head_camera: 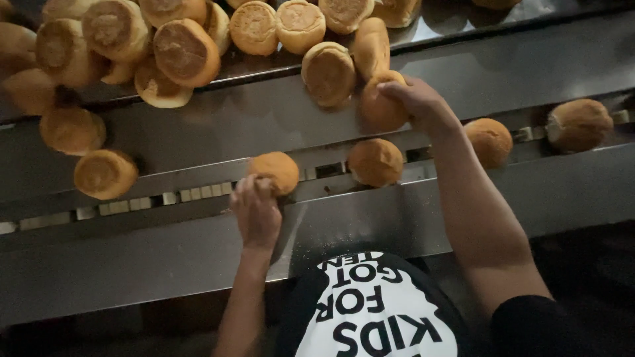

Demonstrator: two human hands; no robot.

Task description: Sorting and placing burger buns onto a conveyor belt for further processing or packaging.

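The left hand point(256, 213) curls its fingers over a round bread bun point(275, 172) lying in the conveyor channel point(132, 203) near the middle. The right hand point(417, 100) grips a second bun point(380, 106) farther off, on the sloped steel chute point(529, 63). Another bun point(375, 162) sits between them; a heap of buns point(159, 46) crowds the far left.

an industrial bakery line: heaps of round buns point(185, 53) on a long steel conveyor channel point(198, 195).
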